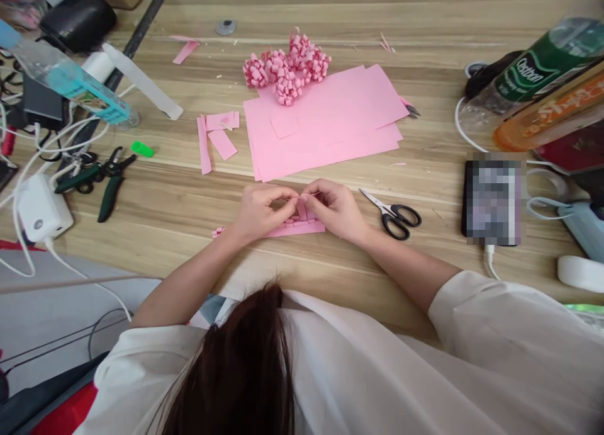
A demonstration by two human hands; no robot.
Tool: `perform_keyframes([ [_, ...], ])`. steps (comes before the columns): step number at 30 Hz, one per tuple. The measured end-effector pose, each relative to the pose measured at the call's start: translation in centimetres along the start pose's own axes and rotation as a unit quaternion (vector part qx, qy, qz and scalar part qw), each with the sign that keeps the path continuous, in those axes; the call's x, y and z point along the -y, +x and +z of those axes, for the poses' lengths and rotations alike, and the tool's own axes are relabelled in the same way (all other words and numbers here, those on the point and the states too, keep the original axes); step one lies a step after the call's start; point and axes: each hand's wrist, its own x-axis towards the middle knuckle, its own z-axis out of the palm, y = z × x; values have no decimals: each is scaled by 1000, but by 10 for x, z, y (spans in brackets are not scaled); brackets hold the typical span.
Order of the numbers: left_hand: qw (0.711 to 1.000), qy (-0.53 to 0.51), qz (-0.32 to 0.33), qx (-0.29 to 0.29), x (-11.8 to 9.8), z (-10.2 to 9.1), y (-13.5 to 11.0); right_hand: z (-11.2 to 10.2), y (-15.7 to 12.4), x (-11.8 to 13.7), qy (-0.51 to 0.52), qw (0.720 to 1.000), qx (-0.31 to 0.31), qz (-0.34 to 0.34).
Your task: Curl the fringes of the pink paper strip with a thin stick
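Note:
A fringed pink paper strip (302, 227) lies along the table in front of me, part of it covered by my fingers. My left hand (264, 211) pinches the tip of a narrow cut piece of this strip. From the other side my right hand (333, 208) pinches at the same spot, thumb and forefinger closed on the paper. Black-handled scissors (395, 214) rest to the right of my right hand, blades pointing away to the left. Beyond my hands lie pink paper sheets (325, 133), with several curled pink paper flowers (287, 67) at their far edge.
Pink scraps (219, 139) lie left of the sheets. Further left are green-handled pruners (111, 177), a green cap (142, 148), a white charger (42, 208), tangled cables and a bottle (85, 89). On the right stand a phone (493, 199) and bottles (533, 76).

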Motion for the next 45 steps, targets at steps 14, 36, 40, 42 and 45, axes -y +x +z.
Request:
perform_keyframes([
  [14, 996, -66, -61, -24, 2, 2, -1, 1, 1, -3, 17, 1000, -3, 2],
  [36, 963, -171, -201, 47, -5, 1, 1, 0, 0, 1, 13, 1000, 13, 9],
  [40, 968, -163, -186, 51, -4, 1, 1, 0, 0, 2, 7, 1000, 19, 15],
  [42, 971, -156, -174, 53, -4, 0, 1, 1, 0, 3, 7, 1000, 19, 13],
  [45, 972, -150, -171, 54, -3, 0, 2, 1, 0, 3, 16, 1000, 19, 8],
])
